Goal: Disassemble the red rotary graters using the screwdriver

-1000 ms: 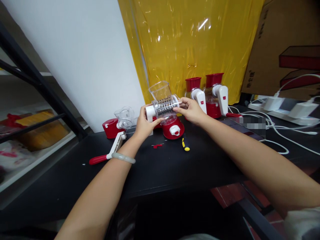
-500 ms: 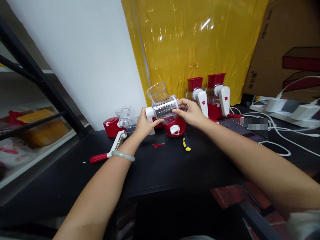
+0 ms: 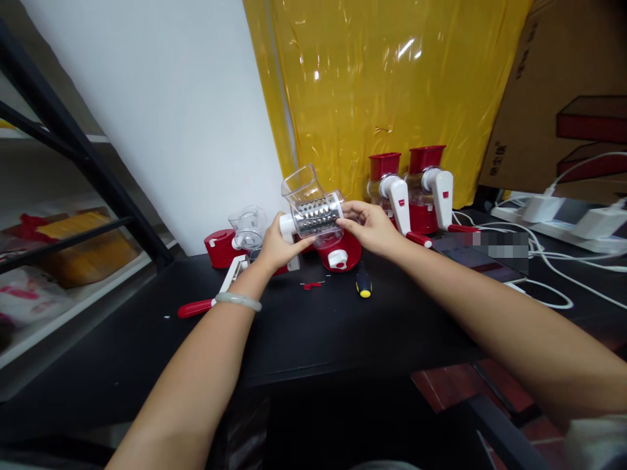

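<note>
Both hands hold a rotary grater above the black table. Its clear housing carries an open hopper, and a perforated metal drum sits inside. My left hand is closed around the white crank end and the lower left of the housing. The fingers of my right hand are pinched on the drum's right end, at the housing's mouth. Behind and below stands a red base with a white knob. Near it lie a dark screwdriver with a yellow end and a small red piece.
Two red-and-white graters stand at the back right. On the left are another red base and a red-handled crank. A phone-like device, white cables and chargers occupy the right. A black-framed shelf borders the left.
The held grater has shifted slightly left and down, with both hands keeping their hold. The screwdriver has turned a little on the table.
</note>
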The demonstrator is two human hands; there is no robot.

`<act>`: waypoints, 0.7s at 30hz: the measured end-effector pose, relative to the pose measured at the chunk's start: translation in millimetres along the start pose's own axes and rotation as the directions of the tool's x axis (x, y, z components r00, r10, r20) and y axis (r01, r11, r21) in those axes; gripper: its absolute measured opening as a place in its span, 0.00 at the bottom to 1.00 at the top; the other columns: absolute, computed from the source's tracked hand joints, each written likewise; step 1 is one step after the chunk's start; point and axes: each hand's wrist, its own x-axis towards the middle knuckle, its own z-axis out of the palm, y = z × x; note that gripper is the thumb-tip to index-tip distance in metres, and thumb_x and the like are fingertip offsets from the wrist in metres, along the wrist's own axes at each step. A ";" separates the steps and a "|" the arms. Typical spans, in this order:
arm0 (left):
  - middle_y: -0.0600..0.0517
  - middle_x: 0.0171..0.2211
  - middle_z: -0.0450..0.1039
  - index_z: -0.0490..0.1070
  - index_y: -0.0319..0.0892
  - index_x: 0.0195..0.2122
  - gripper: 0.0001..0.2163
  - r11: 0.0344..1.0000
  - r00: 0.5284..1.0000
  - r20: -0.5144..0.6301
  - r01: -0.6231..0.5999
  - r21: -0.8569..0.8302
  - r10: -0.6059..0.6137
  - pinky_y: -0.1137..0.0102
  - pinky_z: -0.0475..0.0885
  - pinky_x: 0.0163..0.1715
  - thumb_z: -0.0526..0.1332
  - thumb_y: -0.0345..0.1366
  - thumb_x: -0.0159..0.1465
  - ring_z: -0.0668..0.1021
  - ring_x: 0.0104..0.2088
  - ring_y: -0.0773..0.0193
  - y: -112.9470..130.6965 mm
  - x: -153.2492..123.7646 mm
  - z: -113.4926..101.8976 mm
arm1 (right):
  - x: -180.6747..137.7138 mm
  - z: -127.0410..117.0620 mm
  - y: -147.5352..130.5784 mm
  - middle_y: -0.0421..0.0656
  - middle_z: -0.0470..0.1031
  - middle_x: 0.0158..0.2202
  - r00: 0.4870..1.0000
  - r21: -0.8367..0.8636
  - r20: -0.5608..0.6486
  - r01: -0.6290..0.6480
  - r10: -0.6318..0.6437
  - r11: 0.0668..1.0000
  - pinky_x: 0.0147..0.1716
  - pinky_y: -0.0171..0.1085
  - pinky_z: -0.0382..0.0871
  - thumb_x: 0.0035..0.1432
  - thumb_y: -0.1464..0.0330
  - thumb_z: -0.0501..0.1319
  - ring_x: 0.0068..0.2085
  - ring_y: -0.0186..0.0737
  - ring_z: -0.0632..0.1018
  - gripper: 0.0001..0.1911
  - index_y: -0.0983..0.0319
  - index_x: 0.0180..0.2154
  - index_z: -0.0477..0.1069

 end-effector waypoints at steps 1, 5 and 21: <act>0.48 0.36 0.76 0.66 0.41 0.41 0.28 1.000 1.000 0.013 0.000 -0.018 0.000 0.59 0.76 0.42 0.76 0.45 0.44 0.80 0.38 0.54 -0.4 0.3 -0.7 | -0.6 1.4 -1.3 0.43 0.81 0.40 1.000 0.011 0.009 0.006 -0.006 1.000 0.54 0.50 0.72 0.52 0.60 0.68 0.45 0.44 0.80 0.13 0.58 0.38 0.75; 0.50 0.32 0.75 0.66 0.42 0.40 0.29 0.990 0.999 0.026 0.021 -0.137 -0.018 0.63 0.77 0.36 0.76 0.49 0.43 0.80 0.31 0.59 -2.9 1.8 -2.9 | -2.1 5.4 -4.7 0.43 0.81 0.40 1.000 0.035 0.024 0.007 -0.008 0.999 0.56 0.50 0.71 0.52 0.60 0.68 0.46 0.44 0.80 0.13 0.58 0.39 0.76; 0.55 0.16 0.64 0.67 0.44 0.36 0.27 0.917 0.980 0.104 0.194 -0.348 -0.168 0.66 0.72 0.19 0.60 0.65 0.55 0.71 0.14 0.64 2.7 5.9 -17.6 | -4.0 10.8 -0.6 0.41 0.80 0.37 0.999 0.114 0.017 -0.052 0.051 0.992 0.52 0.47 0.74 0.51 0.64 0.68 0.43 0.40 0.80 0.13 0.58 0.40 0.74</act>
